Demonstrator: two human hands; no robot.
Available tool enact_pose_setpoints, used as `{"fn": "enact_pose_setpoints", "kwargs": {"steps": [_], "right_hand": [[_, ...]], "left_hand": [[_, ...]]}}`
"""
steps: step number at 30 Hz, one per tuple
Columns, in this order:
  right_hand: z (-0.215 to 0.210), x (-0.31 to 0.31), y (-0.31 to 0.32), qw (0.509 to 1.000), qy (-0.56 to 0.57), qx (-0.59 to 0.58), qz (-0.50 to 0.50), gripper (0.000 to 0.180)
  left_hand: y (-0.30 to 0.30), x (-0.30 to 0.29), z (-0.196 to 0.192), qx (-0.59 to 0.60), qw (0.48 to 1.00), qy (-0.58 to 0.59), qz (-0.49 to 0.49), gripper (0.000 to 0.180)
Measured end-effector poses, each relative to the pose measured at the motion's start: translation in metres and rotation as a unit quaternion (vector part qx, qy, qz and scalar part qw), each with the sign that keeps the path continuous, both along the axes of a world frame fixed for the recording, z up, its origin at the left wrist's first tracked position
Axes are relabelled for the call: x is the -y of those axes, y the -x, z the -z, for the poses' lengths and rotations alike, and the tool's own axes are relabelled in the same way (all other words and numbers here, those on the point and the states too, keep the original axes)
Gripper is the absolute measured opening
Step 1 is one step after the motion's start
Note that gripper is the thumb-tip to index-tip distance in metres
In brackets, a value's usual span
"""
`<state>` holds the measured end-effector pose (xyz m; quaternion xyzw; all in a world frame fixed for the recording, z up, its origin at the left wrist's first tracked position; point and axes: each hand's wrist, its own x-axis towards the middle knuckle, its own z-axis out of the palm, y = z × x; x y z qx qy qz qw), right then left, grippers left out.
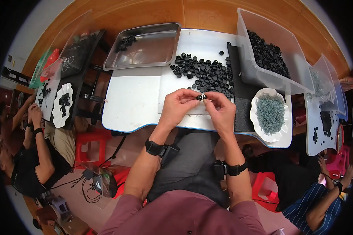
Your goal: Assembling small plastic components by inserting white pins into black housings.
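Note:
Fingertips of both my hands meet above the front part of the white table, around a small black round part [200, 97] with a pale spot on it. My left hand [178, 106] pinches it from the left, thumb and forefinger closed. From the other side my right hand [222, 112] also pinches, its fingertips at the part. Whether it holds a second tiny piece is too small to tell. Just beyond the hands spreads a loose pile of black round caps [212, 74], some with their hollow side up.
A metal tray [142, 65] with a few black caps stands at the back left. Back right is a clear plastic bin [276, 81] of black caps. Nearer lies a white scalloped plate [280, 138] heaped with thin grey-green screw-like pieces [270, 113]. Other people sit at tables on both sides.

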<state>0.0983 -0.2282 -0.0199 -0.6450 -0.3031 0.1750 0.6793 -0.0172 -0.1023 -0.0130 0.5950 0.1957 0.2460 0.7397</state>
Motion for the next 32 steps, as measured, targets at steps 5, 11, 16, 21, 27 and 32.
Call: {"fn": "enact_pose_setpoints", "kwargs": {"steps": [5, 11, 16, 21, 27, 32], "right_hand": [[0.0013, 0.0015, -0.0011, 1.000, 0.000, 0.012, -0.013, 0.020], [-0.0004, 0.0003, -0.0011, 0.999, 0.014, 0.027, -0.016, 0.020], [0.0014, 0.0019, -0.0023, 0.999, 0.018, 0.030, -0.026, 0.019], [0.0010, 0.0020, -0.0020, 0.999, 0.015, 0.037, -0.032, 0.018], [0.0000, 0.0031, -0.0025, 0.999, -0.002, 0.001, -0.044, 0.018], [-0.0012, 0.0021, -0.0028, 0.998, 0.012, 0.001, -0.056, 0.018]], "left_hand": [[0.0017, -0.0006, -0.0006, -0.004, 1.000, 0.019, -0.014, 0.024], [0.0000, 0.0012, -0.0016, 0.006, 0.999, 0.027, -0.027, 0.029], [0.0021, 0.0002, -0.0021, -0.027, 1.000, 0.003, -0.010, 0.031], [0.0029, 0.0006, -0.0022, -0.003, 1.000, -0.001, -0.010, 0.028], [0.0036, -0.0020, -0.0020, -0.024, 1.000, 0.006, -0.006, 0.028], [0.0047, -0.0041, -0.0030, -0.024, 1.000, 0.006, 0.004, 0.029]]}}
